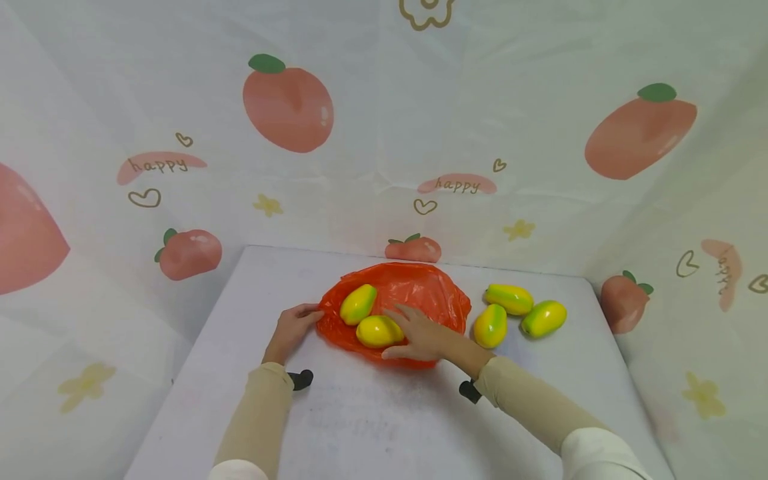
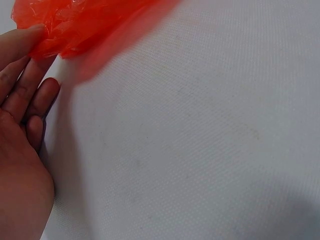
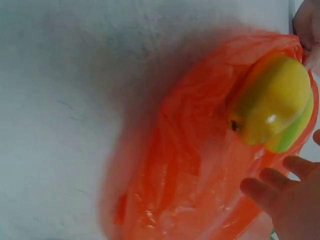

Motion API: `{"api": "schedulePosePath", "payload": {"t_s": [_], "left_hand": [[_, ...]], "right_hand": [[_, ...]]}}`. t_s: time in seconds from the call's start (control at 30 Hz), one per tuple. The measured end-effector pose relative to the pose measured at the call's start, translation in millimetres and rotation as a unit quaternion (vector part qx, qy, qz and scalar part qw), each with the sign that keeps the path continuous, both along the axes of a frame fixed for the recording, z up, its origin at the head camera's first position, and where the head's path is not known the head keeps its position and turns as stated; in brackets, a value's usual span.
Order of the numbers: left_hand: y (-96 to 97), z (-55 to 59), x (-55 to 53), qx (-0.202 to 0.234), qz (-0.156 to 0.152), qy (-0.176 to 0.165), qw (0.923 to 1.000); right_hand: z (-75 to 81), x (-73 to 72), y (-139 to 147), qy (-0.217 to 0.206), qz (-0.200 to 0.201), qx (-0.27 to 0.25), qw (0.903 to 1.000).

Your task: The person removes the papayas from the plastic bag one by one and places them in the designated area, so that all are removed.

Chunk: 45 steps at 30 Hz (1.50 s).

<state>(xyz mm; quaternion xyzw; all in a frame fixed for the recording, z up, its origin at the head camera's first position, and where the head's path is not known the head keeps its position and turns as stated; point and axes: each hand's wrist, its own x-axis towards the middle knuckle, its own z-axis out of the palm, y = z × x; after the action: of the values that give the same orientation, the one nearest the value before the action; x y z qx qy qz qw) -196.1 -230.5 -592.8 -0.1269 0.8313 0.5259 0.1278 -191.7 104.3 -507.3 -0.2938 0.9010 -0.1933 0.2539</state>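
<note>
A red plastic bag (image 1: 420, 287) lies spread out on the table. Two yellow-green papayas, a farther papaya (image 1: 358, 305) and a nearer papaya (image 1: 379, 332), lie on its left part. My left hand (image 1: 294, 327) pinches the bag's left edge between thumb and fingers; the left wrist view shows the thumb (image 2: 22, 42) over the crinkled film. Over the bag, my right hand (image 1: 423, 335) has its fingers extended and spread, right beside the nearer papaya. In the right wrist view, the fingertips (image 3: 255, 190) stand apart from that fruit and nothing is in the hand.
Right of the bag, a group of three more papayas lies on the table (image 1: 360, 427): one at the back (image 1: 509, 299), one in front (image 1: 491, 327) and one at the right (image 1: 544, 319). White fabric walls (image 1: 372, 133) with printed fruit enclose the table's back and sides.
</note>
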Motion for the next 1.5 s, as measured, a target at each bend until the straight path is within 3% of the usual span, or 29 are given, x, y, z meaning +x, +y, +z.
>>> {"api": "schedulePosePath", "payload": {"t_s": [0.27, 0.6, 1.5], "left_hand": [[0.1, 1.6, 2.3, 0.0, 0.0, 0.0, 1.0], [-1.0, 1.0, -0.4, 0.016, 0.005, -0.007, 0.9998], [0.4, 0.5, 0.0, 0.009, 0.006, 0.01, 0.9999]], "right_hand": [[7.5, -8.9, -13.5, 0.003, 0.035, -0.014, 0.9993], [3.9, -17.6, -24.1, 0.029, 0.052, -0.029, 0.9978], [-1.9, -30.1, -33.3, 0.017, 0.043, -0.004, 0.9989]]}}
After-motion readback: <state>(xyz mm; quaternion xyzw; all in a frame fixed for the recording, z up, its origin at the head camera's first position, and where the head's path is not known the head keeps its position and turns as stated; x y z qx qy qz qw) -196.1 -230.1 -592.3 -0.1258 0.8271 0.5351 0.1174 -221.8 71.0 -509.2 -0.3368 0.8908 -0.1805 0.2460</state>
